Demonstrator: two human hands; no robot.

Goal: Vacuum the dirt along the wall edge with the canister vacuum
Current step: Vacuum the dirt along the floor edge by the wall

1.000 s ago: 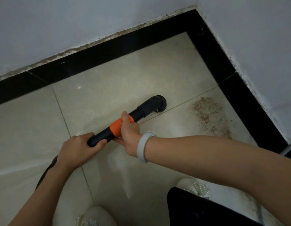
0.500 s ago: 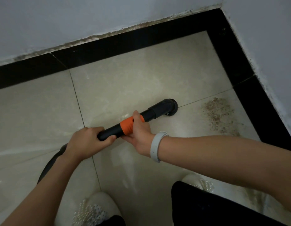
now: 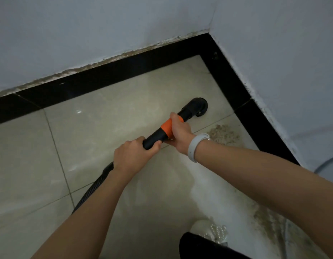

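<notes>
I see the black nozzle (image 3: 196,107) has shifted farther toward the corner since 0.5 s ago, resting on the floor tile (image 3: 109,118) near the dirt patch (image 3: 225,135). My left hand (image 3: 133,156) wraps the wand (image 3: 158,136) with curled fingers, and my right hand (image 3: 180,135) grips its orange band (image 3: 166,128).

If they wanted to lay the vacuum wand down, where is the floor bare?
Bare tiles lie left of the wand, up to the black skirting. It is crowded to the right: the dirt patch lies between the nozzle and the corner.
</notes>
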